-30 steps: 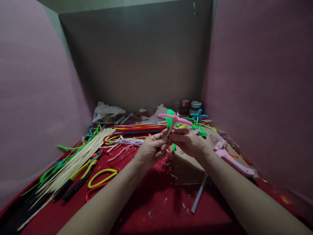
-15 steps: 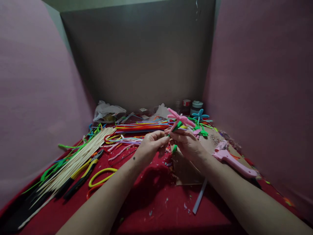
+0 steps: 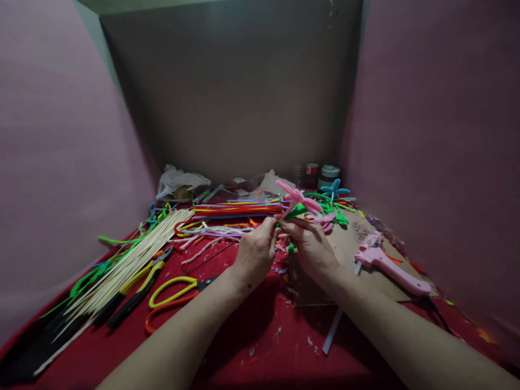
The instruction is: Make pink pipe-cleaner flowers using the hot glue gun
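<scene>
A pink pipe-cleaner flower [image 3: 298, 198] with a green stem stands tilted above my fingers, over the middle of the table. My left hand [image 3: 258, 246] is closed, its thumb and fingers pinching the green stem low down. Close beside it, my right hand [image 3: 311, 241] is closed too, gripping the stem just under the petals. The fingertips of both hands nearly meet, and they hide much of the stem. Behind my right hand lie another pink flower [image 3: 325, 221] and green pipe cleaners [image 3: 340, 218].
Wooden skewers [image 3: 134, 260], pliers [image 3: 146, 284] and yellow-and-red scissors [image 3: 173, 295] lie left. Pipe cleaners [image 3: 235, 208] spread across the back. Right are cardboard [image 3: 345, 246], a pink glue gun [image 3: 390, 265], a glue stick [image 3: 333, 330] and a blue flower [image 3: 335, 189]. Jars [image 3: 329, 176] stand behind.
My left hand has turned at the wrist, its back now more towards me. The pink flower has tipped slightly to the right. More of the scissors shows beside my left forearm.
</scene>
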